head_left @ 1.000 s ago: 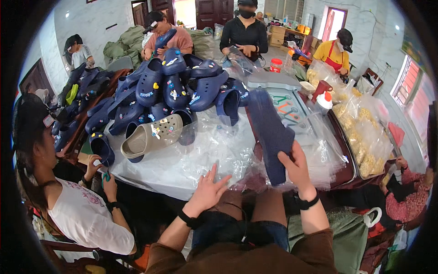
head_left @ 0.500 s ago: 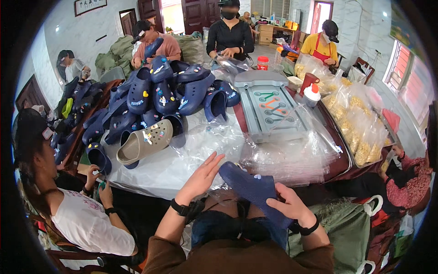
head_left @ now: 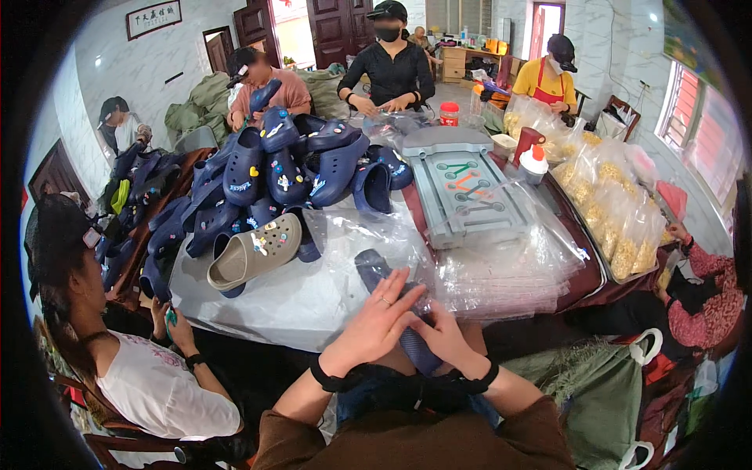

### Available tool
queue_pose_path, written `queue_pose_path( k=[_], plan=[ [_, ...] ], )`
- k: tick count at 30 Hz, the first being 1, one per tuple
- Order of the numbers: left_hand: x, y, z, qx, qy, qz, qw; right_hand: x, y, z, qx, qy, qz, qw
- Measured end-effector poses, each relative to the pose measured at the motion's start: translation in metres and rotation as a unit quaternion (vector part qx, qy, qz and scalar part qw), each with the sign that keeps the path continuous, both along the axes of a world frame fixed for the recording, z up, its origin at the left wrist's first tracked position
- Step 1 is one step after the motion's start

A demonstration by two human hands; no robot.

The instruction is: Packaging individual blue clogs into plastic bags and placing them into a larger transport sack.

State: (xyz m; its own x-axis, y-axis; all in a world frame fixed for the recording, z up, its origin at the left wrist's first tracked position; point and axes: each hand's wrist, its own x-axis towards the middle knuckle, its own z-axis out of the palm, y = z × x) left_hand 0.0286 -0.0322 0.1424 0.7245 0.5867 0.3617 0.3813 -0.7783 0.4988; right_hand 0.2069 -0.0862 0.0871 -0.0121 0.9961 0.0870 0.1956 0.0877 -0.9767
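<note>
A navy clog (head_left: 420, 352) lies tilted between my hands at the table's near edge, its other end (head_left: 371, 266) pointing away from me. My left hand (head_left: 380, 319) rests across its middle with fingers stretched out. Gripping the nearer part is my right hand (head_left: 450, 343), its fingers partly hidden beside the left hand. Clear plastic film (head_left: 368, 231) lies just past the clog; whether any of it wraps the clog, I cannot tell. Beyond the film, a taupe clog (head_left: 262, 247) with charms sits before a heap of navy clogs (head_left: 282, 168).
Flat clear bags (head_left: 501, 278) are stacked to the right, beside a grey folding plastic stool (head_left: 468, 184). A white bottle with a red cap (head_left: 534, 164) stands behind. Filled bags (head_left: 615, 211) cover a tray at right. A co-worker (head_left: 141, 352) sits close on my left; others work around the table.
My left hand has come right and down onto the navy clog, having been apart from it. The clog and my right hand have moved left. The standing person's hands have spread apart.
</note>
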Motion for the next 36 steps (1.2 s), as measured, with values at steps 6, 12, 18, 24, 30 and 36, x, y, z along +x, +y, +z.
queue_pose_path(
  k=[6, 12, 18, 24, 30, 36],
  plan=[
    [0.0, -0.011, -0.01, 0.01, 0.008, -0.053, 0.998, -0.012, 0.04, -0.03, 0.053, 0.116, -0.089, 0.988],
    [-0.015, -0.004, -0.027, 0.019, 0.006, 0.015, 1.0, 0.003, 0.088, -0.035, 0.027, -0.105, -0.201, 0.974],
    [-0.018, -0.003, -0.071, 0.02, 0.005, 0.108, 0.994, 0.01, 0.066, -0.038, 0.071, -0.15, -0.132, 0.977],
    [-0.003, 0.005, -0.096, 0.03, -0.009, 0.119, 0.992, 0.016, 0.033, -0.052, 0.141, -0.112, -0.118, 0.977],
    [-0.002, 0.003, -0.09, 0.073, -0.024, 0.137, 0.988, 0.02, 0.018, -0.036, 0.119, -0.134, -0.08, 0.981],
    [-0.029, -0.002, -0.073, 0.157, 0.03, 0.198, 0.967, 0.014, 0.017, -0.053, 0.145, -0.17, -0.168, 0.96]
  ],
)
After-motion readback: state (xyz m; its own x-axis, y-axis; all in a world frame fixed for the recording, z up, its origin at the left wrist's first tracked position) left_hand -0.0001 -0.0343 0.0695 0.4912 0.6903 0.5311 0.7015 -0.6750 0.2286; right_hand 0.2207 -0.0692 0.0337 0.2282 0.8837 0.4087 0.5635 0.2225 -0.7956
